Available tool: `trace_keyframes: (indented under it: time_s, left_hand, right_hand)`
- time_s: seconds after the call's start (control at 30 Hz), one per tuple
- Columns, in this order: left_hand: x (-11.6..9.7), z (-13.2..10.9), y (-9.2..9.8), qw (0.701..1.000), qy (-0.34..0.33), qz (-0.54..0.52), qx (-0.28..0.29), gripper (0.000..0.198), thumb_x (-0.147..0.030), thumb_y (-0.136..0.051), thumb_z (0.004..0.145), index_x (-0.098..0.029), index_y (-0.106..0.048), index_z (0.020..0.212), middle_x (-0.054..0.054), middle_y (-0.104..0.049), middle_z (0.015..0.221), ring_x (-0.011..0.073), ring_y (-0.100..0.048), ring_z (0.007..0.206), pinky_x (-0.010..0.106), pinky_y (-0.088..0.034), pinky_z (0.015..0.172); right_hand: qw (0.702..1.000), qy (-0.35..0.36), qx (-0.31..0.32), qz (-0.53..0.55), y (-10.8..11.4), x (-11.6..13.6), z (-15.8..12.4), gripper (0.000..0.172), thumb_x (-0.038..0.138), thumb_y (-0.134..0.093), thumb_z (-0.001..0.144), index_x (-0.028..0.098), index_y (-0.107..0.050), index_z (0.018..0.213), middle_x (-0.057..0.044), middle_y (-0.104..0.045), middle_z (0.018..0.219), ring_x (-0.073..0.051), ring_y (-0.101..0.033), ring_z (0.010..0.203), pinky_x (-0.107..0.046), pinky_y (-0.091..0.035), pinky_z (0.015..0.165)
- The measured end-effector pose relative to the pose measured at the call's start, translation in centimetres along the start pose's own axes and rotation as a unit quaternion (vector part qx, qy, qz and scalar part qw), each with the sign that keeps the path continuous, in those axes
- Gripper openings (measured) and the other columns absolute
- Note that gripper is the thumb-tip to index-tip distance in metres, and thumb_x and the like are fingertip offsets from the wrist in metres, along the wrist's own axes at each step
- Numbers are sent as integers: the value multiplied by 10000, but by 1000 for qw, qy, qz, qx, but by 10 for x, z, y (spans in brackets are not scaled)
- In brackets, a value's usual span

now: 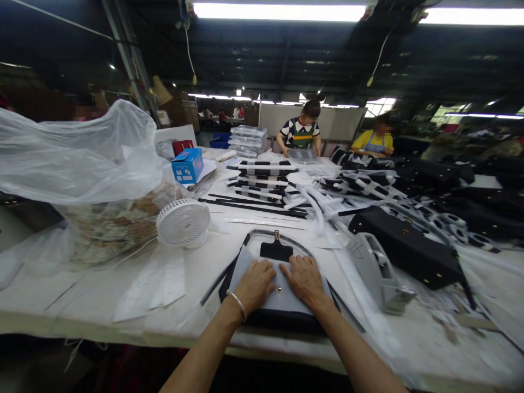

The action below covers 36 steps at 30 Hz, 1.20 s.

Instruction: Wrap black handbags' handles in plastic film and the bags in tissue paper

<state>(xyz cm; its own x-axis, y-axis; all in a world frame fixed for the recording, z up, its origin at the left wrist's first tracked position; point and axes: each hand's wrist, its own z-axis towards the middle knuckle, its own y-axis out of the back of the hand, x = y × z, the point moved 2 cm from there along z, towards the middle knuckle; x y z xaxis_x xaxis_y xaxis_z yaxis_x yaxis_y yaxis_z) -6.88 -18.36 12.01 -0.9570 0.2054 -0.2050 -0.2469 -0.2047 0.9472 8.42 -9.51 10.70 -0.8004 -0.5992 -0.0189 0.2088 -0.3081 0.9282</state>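
Observation:
A black handbag (282,321) lies flat in front of me near the table's front edge. Over it is a light grey sheet (245,267), with a small gold fitting (279,289) showing in the middle. My left hand (257,281) rests flat on the sheet's left side, a pale bracelet (237,304) on its wrist. On the right side my right hand (303,277) presses down with fingers stretched out. Beyond my fingertips is the bag's black flap tab (277,250) with a gold clasp (277,235). A wrapped handle (251,233) arches around it.
A white fan (183,222) and a large plastic bag (102,164) stand at left, near a blue box (187,165). At right are a tape dispenser (372,267) and another black bag (405,243). Wrapped straps (262,182) lie ahead. Two co-workers (301,131) are across the table.

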Motion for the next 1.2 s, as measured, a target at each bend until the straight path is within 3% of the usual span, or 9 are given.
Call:
trace_keyframes:
  time_s: [0.07,0.17,0.3,0.43,0.63,0.7,0.9,1.1,1.2]
  left_hand:
    - [-7,-11,-2,1000,12,8,12,309,-394,-577,905,-224,-611,1161,93,-604,1307,273,-516,1258,484,-360,1095]
    - [-10,-20,-4,997,60,36,11,521,-511,-486,929,-193,-518,1340,158,-468,1456,368,-364,1375,604,-256,1107]
    - [-3,-6,1,992,100,65,31,572,-569,-431,932,-203,-493,1369,172,-507,1417,341,-457,1303,538,-324,1045]
    - [7,13,7,990,117,78,26,475,-531,-439,938,-156,-628,1157,173,-669,1128,334,-582,1097,492,-396,926]
    - [12,5,-2,990,109,85,-12,443,-522,-466,934,-153,-625,1122,144,-629,1234,333,-381,1344,556,-154,1134]
    - [13,2,-2,991,103,80,-25,440,-533,-463,935,-158,-626,1096,121,-663,1137,318,-446,1282,557,-109,1151]
    - [14,10,1,988,131,78,-41,353,-461,-425,973,-187,-648,976,62,-683,957,243,-576,999,492,-198,1118]
    - [17,20,0,985,150,75,-32,428,-444,-372,991,-191,-690,857,82,-702,864,259,-585,951,509,-259,1046]
    - [17,20,1,986,146,71,-28,427,-427,-356,998,-210,-696,857,65,-708,855,248,-591,947,510,-243,1059]
  right_hand:
    - [1000,3,3,0,-1,0,0,371,467,-450,971,165,-648,886,-97,-685,865,-269,-595,882,-391,-318,844]
    - [1000,4,15,1,-1,-1,1,379,466,-445,974,171,-655,863,-97,-700,848,-271,-605,870,-391,-318,829]
    - [1000,8,26,-1,1,0,2,372,459,-450,975,186,-655,827,-89,-707,821,-273,-612,861,-394,-317,820]
    - [1000,4,17,-1,1,0,2,373,465,-454,973,189,-653,819,-83,-703,810,-266,-611,852,-389,-316,818]
    - [1000,-8,20,18,1,-1,3,366,482,-459,967,195,-642,832,-78,-697,816,-268,-596,859,-390,-318,833]
    - [999,-17,15,33,1,-1,2,356,481,-453,970,194,-642,875,-72,-694,835,-259,-591,862,-386,-321,845]
    - [996,-12,-20,88,3,-5,-1,313,421,-462,978,223,-631,1150,-71,-683,985,-240,-575,962,-371,-333,905]
    - [983,58,-66,161,6,-10,-5,260,285,-488,967,247,-649,1167,-69,-670,1112,-221,-552,1078,-394,-318,1016]
    - [974,113,-48,189,6,-8,-6,242,299,-509,960,262,-659,1147,-58,-677,1131,-215,-563,1076,-382,-357,975]
